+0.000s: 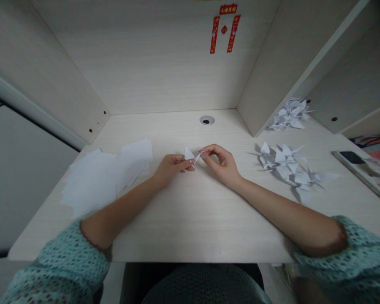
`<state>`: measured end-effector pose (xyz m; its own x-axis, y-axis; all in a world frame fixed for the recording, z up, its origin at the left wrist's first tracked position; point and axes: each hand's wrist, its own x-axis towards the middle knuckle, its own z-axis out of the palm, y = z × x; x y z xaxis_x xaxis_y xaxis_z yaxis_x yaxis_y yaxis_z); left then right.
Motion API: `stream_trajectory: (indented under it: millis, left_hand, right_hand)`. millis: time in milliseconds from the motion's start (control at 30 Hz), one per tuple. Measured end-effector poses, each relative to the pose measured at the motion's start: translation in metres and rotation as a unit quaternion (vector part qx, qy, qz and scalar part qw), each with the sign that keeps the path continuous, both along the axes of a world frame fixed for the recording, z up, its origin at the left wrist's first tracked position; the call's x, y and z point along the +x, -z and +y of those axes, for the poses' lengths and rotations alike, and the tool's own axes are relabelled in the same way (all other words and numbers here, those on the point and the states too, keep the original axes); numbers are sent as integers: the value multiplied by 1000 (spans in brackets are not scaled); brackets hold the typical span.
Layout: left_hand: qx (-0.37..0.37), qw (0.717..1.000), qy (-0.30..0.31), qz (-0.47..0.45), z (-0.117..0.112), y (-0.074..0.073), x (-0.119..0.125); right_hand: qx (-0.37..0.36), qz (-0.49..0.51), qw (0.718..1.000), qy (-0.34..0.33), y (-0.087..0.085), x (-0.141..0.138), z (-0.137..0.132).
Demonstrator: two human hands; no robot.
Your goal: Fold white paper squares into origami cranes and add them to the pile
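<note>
A small white folded paper piece point(190, 155) is held between both hands above the middle of the pale wooden desk point(190, 219). My left hand point(171, 166) pinches its lower left part with closed fingers. My right hand point(220, 162) pinches a thin point of the paper at its right side, fingers curled. Both forearms rest on the desk, sleeves pushed up.
A loose stack of white paper sheets point(107, 175) lies at the left. Several folded paper cranes point(288, 166) lie at the right, with another heap point(289, 114) farther back. A phone point(362, 169) lies at the far right. A cable hole point(207, 120) sits near the back wall.
</note>
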<state>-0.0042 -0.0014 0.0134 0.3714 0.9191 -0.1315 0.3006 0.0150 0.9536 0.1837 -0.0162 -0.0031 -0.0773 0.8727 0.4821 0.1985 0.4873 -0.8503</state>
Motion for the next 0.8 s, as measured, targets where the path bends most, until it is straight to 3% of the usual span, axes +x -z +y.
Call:
stream_trajectory:
  millis: [133, 267, 533, 700, 800]
  left_hand:
    - [-25, 998, 52, 3, 6, -7, -6]
    - [-31, 997, 67, 3, 8, -12, -9]
    - [-29, 997, 75, -3, 12, -8, -13]
    - [-13, 995, 96, 39, 14, -17, -17]
    - [33, 989, 104, 101, 13, -25, -20]
  right_hand:
    - [37, -50, 998, -6, -4, 2, -1]
    - [75, -86, 993, 1, -5, 4, -1]
    - [62, -62, 996, 0, -3, 4, 2]
    - [73, -70, 995, -12, -3, 5, 3]
    - [87, -92, 992, -27, -4, 4, 2]
